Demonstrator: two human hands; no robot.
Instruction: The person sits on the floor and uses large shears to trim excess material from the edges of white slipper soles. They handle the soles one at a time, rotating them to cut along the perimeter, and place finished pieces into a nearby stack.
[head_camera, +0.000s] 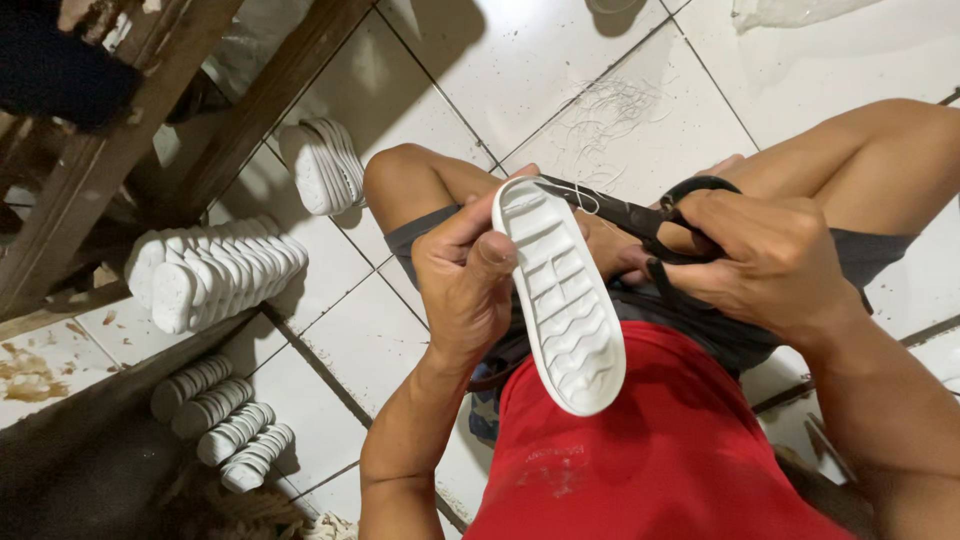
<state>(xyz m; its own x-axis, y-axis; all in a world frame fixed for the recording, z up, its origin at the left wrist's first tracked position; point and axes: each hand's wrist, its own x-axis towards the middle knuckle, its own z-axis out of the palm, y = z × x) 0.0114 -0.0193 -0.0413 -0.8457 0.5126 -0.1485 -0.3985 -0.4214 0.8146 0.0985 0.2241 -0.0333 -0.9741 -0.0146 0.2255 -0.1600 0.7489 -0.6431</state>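
Note:
My left hand (462, 275) grips a white shoe sole (560, 295) by its edge, tread side up, thumb pressed on the rim near the toe end. My right hand (765, 260) holds black scissors (640, 215) with fingers through the handles. The blade tips reach the top edge of the sole, where thin white threads hang. I sit cross-legged on the floor in a red shirt and dark shorts.
Rows of white soles (215, 275) are stacked on edge on the tiled floor at left, with more soles (325, 165) behind and smaller stacks (220, 420) below. Wooden beams (130, 150) slant across the upper left. Loose thread clippings (610, 105) lie on the tiles ahead.

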